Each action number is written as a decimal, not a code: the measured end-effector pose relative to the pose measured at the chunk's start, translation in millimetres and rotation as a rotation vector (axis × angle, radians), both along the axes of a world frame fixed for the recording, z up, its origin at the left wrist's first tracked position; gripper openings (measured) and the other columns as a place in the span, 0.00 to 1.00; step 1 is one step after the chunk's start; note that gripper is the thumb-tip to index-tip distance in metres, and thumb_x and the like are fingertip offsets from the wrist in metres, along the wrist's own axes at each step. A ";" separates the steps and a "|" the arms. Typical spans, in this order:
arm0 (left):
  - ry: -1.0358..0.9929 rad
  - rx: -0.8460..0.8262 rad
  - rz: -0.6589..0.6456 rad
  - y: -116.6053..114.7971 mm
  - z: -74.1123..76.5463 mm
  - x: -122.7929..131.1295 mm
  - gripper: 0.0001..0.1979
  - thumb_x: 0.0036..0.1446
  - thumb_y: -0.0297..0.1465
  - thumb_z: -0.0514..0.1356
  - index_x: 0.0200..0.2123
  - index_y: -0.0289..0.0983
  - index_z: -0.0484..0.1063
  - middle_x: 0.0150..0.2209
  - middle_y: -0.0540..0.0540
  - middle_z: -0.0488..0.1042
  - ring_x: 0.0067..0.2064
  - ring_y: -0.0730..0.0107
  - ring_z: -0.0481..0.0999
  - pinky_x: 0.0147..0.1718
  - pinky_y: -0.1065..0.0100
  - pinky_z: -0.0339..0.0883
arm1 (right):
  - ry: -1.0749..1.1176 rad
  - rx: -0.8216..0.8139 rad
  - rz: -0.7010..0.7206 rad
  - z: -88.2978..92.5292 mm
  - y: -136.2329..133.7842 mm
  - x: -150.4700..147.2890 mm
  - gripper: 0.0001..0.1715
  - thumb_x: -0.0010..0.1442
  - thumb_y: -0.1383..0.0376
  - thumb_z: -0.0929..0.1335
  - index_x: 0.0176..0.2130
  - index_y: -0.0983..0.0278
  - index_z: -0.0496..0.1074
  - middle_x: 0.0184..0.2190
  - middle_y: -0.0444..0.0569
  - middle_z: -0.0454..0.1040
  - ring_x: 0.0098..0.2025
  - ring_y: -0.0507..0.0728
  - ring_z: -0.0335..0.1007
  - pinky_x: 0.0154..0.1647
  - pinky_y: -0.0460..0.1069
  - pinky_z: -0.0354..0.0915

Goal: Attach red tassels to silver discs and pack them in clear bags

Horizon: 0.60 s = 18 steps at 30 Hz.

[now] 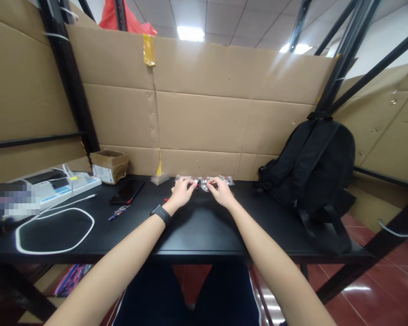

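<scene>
Both hands meet over the black table (204, 233), near its back edge. My left hand (182, 192), with a dark watch on the wrist, pinches a small black piece (199, 184), whose kind is too small to make out. Just to its right, my right hand (221, 192) is closed in a pinch on a small clear round piece (204, 186). A bit of red shows by its fingertips. Clear plastic bags (227, 179) with small red parts lie right behind the hands, partly hidden by them. Something small and red (166, 200) lies beside my left hand.
A black backpack (318, 167) stands on the right. To the left are a small cardboard box (110, 166), a phone (126, 192), a pen (136, 193), a keychain (118, 213), a white power strip (71, 186) and a looped white cable (92, 222). Cardboard walls (204, 117) enclose the table.
</scene>
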<state>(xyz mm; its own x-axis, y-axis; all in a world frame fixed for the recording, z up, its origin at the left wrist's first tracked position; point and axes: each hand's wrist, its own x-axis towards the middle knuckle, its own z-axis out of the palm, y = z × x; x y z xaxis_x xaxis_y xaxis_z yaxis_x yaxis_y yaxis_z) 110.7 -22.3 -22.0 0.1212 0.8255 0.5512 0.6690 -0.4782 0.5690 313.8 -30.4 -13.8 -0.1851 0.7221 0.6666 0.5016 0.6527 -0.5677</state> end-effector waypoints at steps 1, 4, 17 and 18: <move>-0.043 -0.025 -0.031 4.5 -1.9 -0.4 0.11 0.63 0.39 0.57 0.39 0.42 0.77 0.49 0.43 0.74 0.53 0.55 0.70 0.50 0.54 0.63 | 0.050 -0.035 0.013 -0.4 0.2 -0.8 0.10 0.62 0.59 0.67 0.35 0.63 0.70 0.35 0.50 0.75 0.35 0.56 0.73 0.39 0.51 0.69; -0.131 -0.045 -0.134 12.9 -5.7 0.1 0.11 0.62 0.39 0.58 0.36 0.41 0.78 0.45 0.44 0.78 0.49 0.58 0.73 0.50 0.58 0.65 | 0.170 -0.090 0.048 -0.9 -0.9 -7.2 0.11 0.62 0.57 0.67 0.37 0.63 0.71 0.35 0.50 0.76 0.35 0.57 0.76 0.38 0.51 0.71; -0.098 0.002 -0.150 5.2 -4.6 3.0 0.12 0.60 0.39 0.59 0.35 0.40 0.79 0.45 0.43 0.80 0.49 0.58 0.76 0.50 0.58 0.67 | 0.448 -0.372 0.273 -2.9 -10.7 -21.4 0.26 0.54 0.56 0.73 0.51 0.57 0.72 0.47 0.48 0.74 0.38 0.55 0.78 0.37 0.54 0.79; -0.080 0.005 -0.140 3.7 -3.5 2.5 0.12 0.60 0.39 0.59 0.35 0.40 0.80 0.45 0.43 0.79 0.49 0.58 0.75 0.50 0.57 0.67 | 0.466 -0.400 0.291 -1.8 -12.1 -21.4 0.28 0.54 0.56 0.73 0.54 0.56 0.71 0.48 0.48 0.74 0.39 0.55 0.78 0.39 0.55 0.79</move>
<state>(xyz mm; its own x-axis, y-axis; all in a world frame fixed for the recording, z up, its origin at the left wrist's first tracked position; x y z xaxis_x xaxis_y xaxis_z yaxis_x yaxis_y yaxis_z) 113.3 -18.6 -25.6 0.1907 0.8006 0.5680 0.5483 -0.5668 0.6149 292.5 -42.6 -15.6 -0.1671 0.8940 0.4158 -0.0186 0.4188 -0.9079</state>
